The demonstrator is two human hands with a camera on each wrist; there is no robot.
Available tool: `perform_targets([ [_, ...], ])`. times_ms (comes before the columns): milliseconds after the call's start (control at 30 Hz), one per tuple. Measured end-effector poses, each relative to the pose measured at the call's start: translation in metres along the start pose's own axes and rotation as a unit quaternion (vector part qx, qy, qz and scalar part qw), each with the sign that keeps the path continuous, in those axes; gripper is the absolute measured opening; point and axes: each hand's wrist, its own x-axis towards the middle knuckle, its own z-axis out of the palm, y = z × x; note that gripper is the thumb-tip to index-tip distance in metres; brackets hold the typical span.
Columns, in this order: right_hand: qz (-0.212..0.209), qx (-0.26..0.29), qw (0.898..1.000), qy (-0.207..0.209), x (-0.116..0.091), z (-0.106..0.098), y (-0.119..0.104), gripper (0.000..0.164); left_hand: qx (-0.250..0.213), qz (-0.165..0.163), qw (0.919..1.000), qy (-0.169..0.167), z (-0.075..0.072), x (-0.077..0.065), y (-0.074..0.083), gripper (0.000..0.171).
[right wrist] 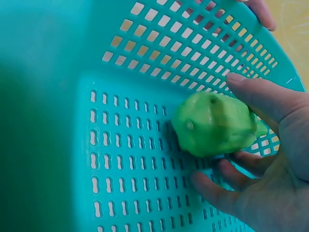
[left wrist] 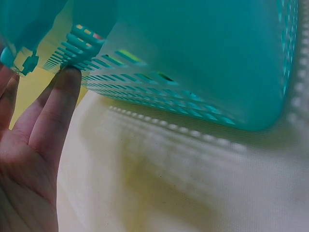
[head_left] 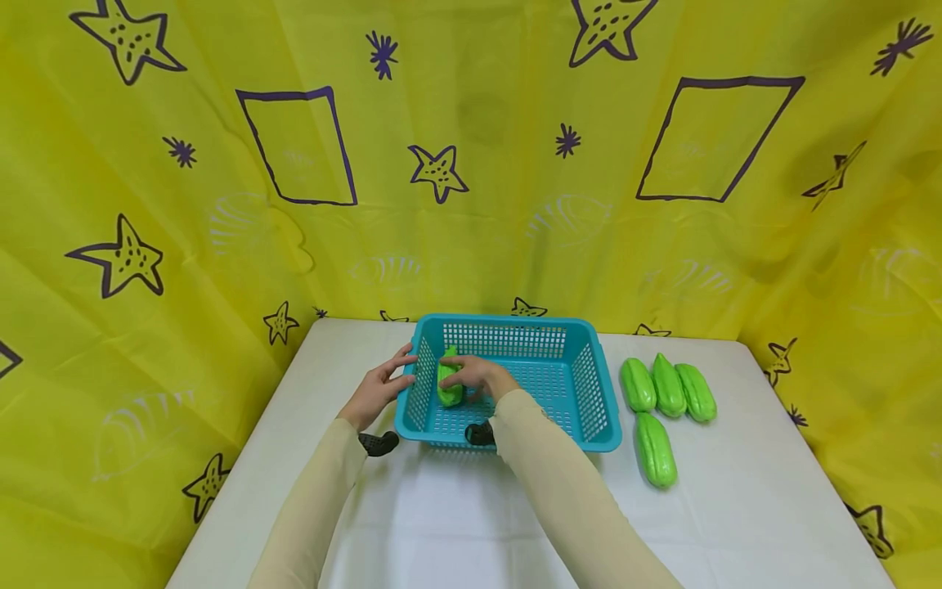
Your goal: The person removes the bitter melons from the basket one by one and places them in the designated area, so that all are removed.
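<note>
A shiny green, ridged gourd-like vegetable lies at the left end of the turquoise plastic basket. My right hand reaches in over the front rim, with thumb and fingers spread around it. In the right wrist view, the vegetable sits between the thumb and the loosely bent fingers, close over the slotted floor; the thumb tip stands off its surface. My left hand is at the basket's left side, its fingertips at the outer wall. The left wrist view shows those fingers extended against the perforated wall.
Right of the basket, three similar green vegetables lie side by side on the white table, with another one in front of them. A yellow curtain with starfish drawings surrounds the table at the back and sides.
</note>
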Motion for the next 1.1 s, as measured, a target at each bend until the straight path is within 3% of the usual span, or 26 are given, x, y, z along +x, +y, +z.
perform_targets([
  [267,-0.012,-0.025,0.998,0.05,-0.004,-0.005,0.003,0.053,0.0,-0.005,1.0,0.001,0.002,0.0,0.002,0.048],
  [467,-0.007,-0.011,0.997,0.078,-0.007,-0.011,0.007,0.046,-0.003,-0.007,1.0,0.005,0.002,0.0,0.002,0.046],
  [700,0.009,0.001,0.996,0.084,-0.007,-0.016,0.01,0.045,-0.001,-0.011,0.9999,0.011,0.003,-0.001,0.003,0.046],
  [933,0.016,0.006,0.998,0.067,0.014,-0.025,0.022,0.046,0.001,-0.005,0.9999,0.01,0.002,0.001,0.0,0.048],
  [1100,0.014,0.017,0.997,0.077,-0.004,-0.019,0.013,0.045,0.002,-0.01,0.9999,0.01,0.002,0.001,0.001,0.047],
])
